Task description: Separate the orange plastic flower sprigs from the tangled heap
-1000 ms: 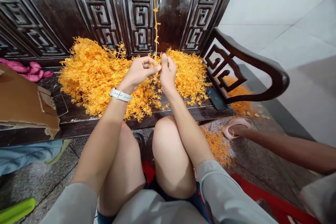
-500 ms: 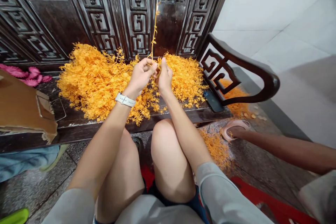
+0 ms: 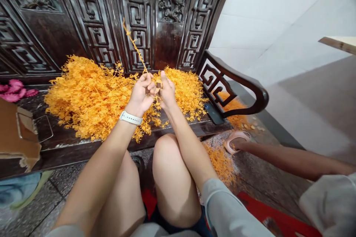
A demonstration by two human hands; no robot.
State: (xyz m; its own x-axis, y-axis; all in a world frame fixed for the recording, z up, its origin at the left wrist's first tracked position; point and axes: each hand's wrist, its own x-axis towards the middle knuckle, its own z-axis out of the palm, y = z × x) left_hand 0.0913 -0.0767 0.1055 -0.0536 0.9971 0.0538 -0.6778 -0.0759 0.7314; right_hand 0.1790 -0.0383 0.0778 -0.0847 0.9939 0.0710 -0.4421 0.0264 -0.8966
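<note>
My left hand, with a pale watch strap at the wrist, pinches a thin orange artificial flower stem. The stem leans up and to the left, with small nubs along it and few petals. Close beside it, my right hand is closed with its thumb up, and small orange pieces show between the two hands. Exactly what the right fingers grip is partly hidden. Under and left of my hands lies a large heap of orange artificial flower sprays. A second pile of loose orange blossoms lies behind my right hand.
The dark carved bench has an armrest at right, with a phone beside it. A cardboard box and pink flowers are at left. Orange bits litter the floor near another person's sandalled foot.
The stem has tipped from nearly upright to leaning left. My left hand has turned, its fingers more open to view. The whole view has shifted slightly.
</note>
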